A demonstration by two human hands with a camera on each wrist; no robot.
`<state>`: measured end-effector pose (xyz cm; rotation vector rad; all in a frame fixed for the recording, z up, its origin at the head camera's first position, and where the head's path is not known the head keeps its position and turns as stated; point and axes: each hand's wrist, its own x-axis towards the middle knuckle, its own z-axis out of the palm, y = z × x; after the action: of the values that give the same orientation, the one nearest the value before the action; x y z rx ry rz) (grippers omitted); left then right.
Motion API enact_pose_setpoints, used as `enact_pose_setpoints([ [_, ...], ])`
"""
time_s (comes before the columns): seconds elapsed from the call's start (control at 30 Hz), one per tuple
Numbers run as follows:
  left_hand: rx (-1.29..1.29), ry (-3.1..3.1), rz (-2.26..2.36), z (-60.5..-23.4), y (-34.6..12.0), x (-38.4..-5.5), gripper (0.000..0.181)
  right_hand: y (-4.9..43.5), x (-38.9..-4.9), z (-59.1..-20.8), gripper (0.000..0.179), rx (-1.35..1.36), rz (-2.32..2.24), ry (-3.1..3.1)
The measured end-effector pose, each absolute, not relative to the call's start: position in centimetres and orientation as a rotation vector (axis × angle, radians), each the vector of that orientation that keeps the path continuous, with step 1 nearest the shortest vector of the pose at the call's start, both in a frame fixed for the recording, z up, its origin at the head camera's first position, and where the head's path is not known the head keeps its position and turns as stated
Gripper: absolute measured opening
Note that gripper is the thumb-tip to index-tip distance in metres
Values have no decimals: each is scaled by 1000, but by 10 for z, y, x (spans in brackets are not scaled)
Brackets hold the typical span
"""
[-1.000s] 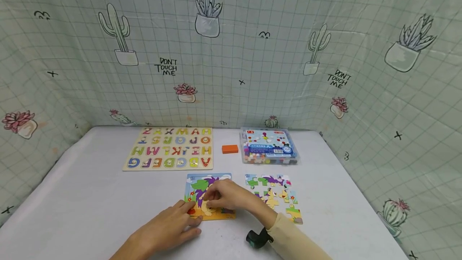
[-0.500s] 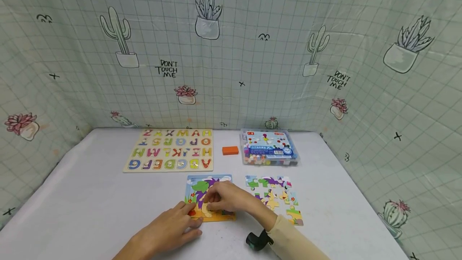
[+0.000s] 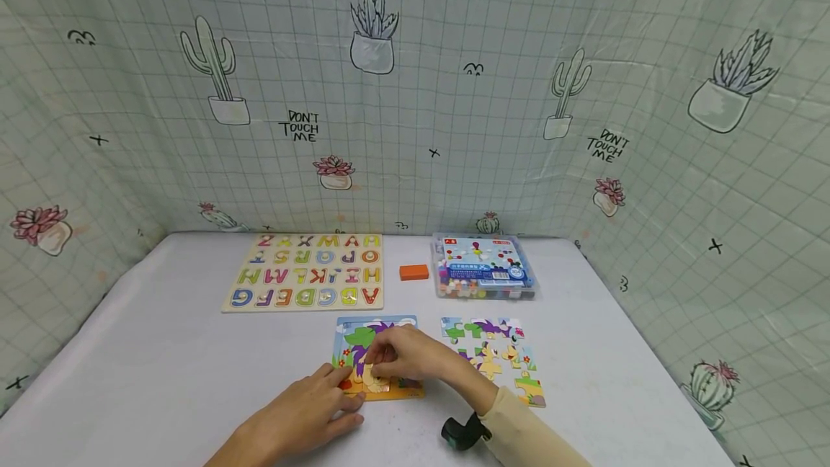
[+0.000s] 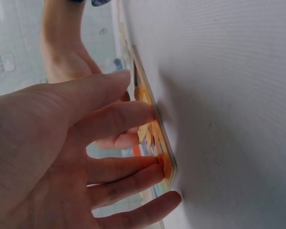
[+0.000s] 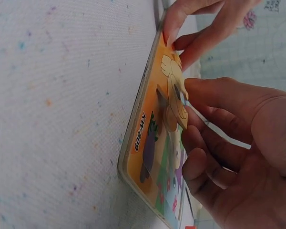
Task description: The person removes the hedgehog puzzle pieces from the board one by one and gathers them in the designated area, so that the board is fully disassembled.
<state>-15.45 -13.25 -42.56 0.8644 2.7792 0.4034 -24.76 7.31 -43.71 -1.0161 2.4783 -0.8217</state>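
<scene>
A jigsaw puzzle board with an orange lower border and a blue upper border lies in front of me, its left part showing a purple and green picture. My right hand is over its middle, thumb and fingers pinching a cream puzzle piece. In the right wrist view that piece stands tilted, one edge raised above the board. My left hand rests at the board's lower left corner, fingers loosely extended with tips on the border. In the left wrist view the left fingertips touch the board's near edge.
Loose puzzle pieces lie to the right of the board, partly behind my right forearm. Farther back are a wooden alphabet board, an orange block and a clear plastic case. A patterned curtain stands behind the table.
The cream puzzle piece has shifted slightly under my right fingers, and more of its lower edge shows. Both hands stay nearly in place. The head view has tilted up a little.
</scene>
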Motion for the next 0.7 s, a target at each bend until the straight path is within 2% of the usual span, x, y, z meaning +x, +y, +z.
enact_pose_setpoints([
  [0.3, 868, 2795, 395, -426, -130, -156, 30, 74, -249, -438, 16, -1009, -896, 2420],
  [0.7, 894, 2811, 378, -425, -130, -156, 29, 78, -252, -440, 14, -1000, -972, 2337],
])
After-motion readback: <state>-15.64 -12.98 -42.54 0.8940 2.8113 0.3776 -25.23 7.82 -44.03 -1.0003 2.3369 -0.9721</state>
